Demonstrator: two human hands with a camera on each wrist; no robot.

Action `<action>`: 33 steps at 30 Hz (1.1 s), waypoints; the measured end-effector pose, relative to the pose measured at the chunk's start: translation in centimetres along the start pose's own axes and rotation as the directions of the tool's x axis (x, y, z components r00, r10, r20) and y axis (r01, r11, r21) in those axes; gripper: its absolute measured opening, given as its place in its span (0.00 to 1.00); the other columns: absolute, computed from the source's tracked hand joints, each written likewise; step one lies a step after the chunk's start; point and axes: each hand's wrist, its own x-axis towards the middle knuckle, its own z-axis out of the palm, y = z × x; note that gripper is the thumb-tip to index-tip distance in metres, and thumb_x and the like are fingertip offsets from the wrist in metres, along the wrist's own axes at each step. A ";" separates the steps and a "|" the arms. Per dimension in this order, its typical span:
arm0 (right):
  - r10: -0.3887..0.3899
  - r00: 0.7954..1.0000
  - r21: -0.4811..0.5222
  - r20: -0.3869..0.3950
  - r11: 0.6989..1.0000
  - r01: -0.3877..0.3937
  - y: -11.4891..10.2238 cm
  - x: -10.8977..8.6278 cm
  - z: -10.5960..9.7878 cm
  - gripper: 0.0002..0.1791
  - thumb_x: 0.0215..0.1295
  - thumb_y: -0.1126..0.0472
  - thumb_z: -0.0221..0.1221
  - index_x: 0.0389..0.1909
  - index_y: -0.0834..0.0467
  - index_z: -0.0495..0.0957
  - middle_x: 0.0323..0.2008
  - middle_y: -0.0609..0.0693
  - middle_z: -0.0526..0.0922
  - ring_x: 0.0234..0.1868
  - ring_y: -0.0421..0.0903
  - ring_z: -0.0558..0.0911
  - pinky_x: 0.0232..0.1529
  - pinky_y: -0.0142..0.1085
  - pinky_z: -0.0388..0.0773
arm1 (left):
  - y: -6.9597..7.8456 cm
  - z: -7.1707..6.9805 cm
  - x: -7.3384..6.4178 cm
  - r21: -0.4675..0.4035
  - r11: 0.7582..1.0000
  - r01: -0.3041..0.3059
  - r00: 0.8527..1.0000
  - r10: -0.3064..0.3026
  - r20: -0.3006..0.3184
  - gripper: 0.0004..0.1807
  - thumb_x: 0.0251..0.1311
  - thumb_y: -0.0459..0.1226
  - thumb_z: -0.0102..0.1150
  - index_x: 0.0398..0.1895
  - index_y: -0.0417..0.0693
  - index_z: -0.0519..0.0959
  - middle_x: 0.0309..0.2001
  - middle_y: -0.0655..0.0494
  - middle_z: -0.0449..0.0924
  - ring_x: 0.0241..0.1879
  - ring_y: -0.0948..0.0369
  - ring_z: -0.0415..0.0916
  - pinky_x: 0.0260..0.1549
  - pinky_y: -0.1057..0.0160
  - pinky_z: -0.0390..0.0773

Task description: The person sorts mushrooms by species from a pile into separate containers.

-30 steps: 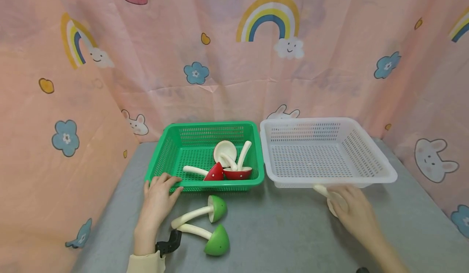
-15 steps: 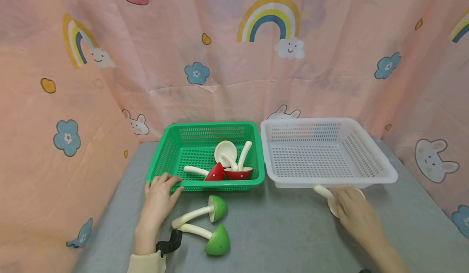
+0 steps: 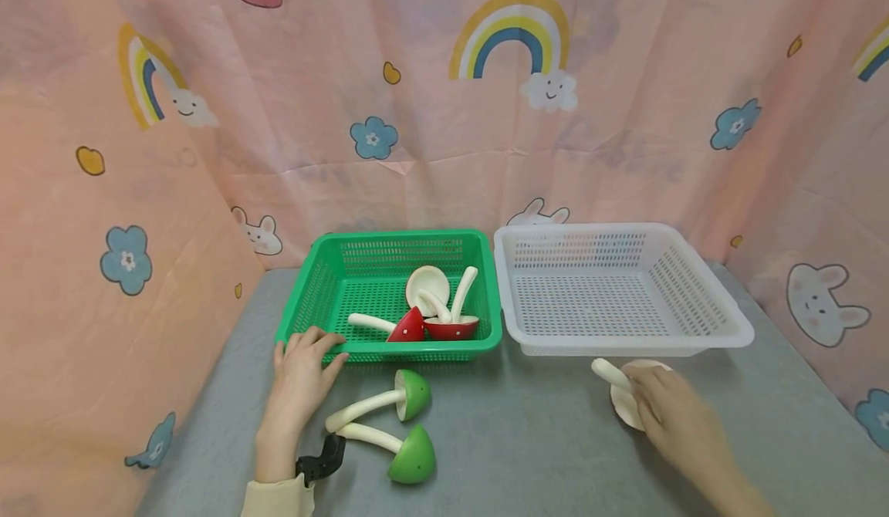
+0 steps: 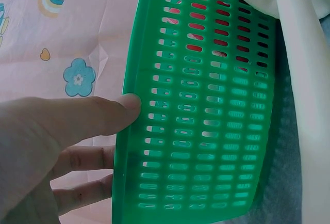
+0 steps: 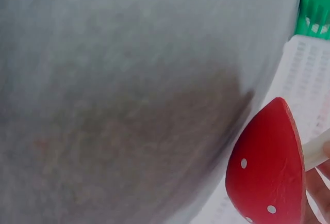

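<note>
Between the curled fingers of your right hand (image 3: pixel 677 417) you hold a red mushroom (image 5: pixel 265 164) by its pale stem, in front of the white basket (image 3: pixel 625 341). Well off on the other side, your left hand (image 3: pixel 300 374) pinches the near rim of the green basket (image 3: pixel 392 256), thumb outside and fingers over the edge. Ahead and rightward of that hand, three red mushrooms (image 3: pixel 407 327) lie inside; just right of your left wrist, two green mushrooms (image 3: pixel 413 459) lie on the desk (image 3: pixel 528 440).
</note>
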 end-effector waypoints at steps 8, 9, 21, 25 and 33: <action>-0.041 0.997 0.053 0.067 0.998 0.038 -1.9 0.7 -0.8 0.21 0.46 0.72 0.64 0.43 0.53 0.79 0.40 0.40 0.79 0.43 0.36 0.72 0.42 0.30 0.67 | 0.0 -0.1 0.0 0.003 1.000 0.001 1.000 -0.001 0.000 0.13 0.58 0.39 0.65 0.46 0.48 0.83 0.45 0.49 0.78 0.53 0.44 0.69 0.61 0.26 0.50; -0.042 0.996 0.052 0.077 0.998 0.038 -2.1 0.8 -0.9 0.20 0.46 0.71 0.64 0.43 0.53 0.79 0.40 0.39 0.79 0.43 0.35 0.72 0.42 0.30 0.67 | 0.0 -0.1 0.0 0.003 1.000 0.001 1.000 -0.001 0.000 0.13 0.58 0.39 0.65 0.46 0.48 0.83 0.45 0.49 0.78 0.53 0.44 0.69 0.61 0.26 0.50; 0.003 0.992 0.117 0.124 0.993 -0.018 -4.7 3.1 -1.6 0.25 0.49 0.71 0.67 0.46 0.45 0.77 0.38 0.33 0.76 0.38 0.30 0.70 0.37 0.23 0.66 | 0.0 0.0 0.1 0.013 1.000 -0.012 1.000 0.012 -0.014 0.12 0.57 0.39 0.66 0.45 0.49 0.83 0.43 0.50 0.78 0.51 0.45 0.69 0.62 0.27 0.51; 0.008 0.991 0.136 0.135 0.990 -0.027 -5.6 4.1 -1.6 0.25 0.50 0.69 0.68 0.47 0.43 0.77 0.40 0.32 0.77 0.39 0.31 0.72 0.37 0.21 0.67 | 0.0 0.0 0.0 0.018 1.000 -0.013 1.000 0.013 -0.018 0.12 0.57 0.39 0.66 0.45 0.49 0.83 0.43 0.49 0.78 0.51 0.45 0.69 0.61 0.27 0.52; -0.019 0.988 0.162 0.151 0.987 -0.006 -7.0 6.1 -1.1 0.21 0.55 0.66 0.67 0.49 0.46 0.76 0.42 0.35 0.78 0.39 0.33 0.74 0.36 0.23 0.70 | 0.1 -0.1 0.0 0.014 1.000 -0.003 1.000 0.003 -0.009 0.12 0.57 0.38 0.66 0.45 0.49 0.83 0.43 0.49 0.78 0.51 0.44 0.69 0.61 0.27 0.52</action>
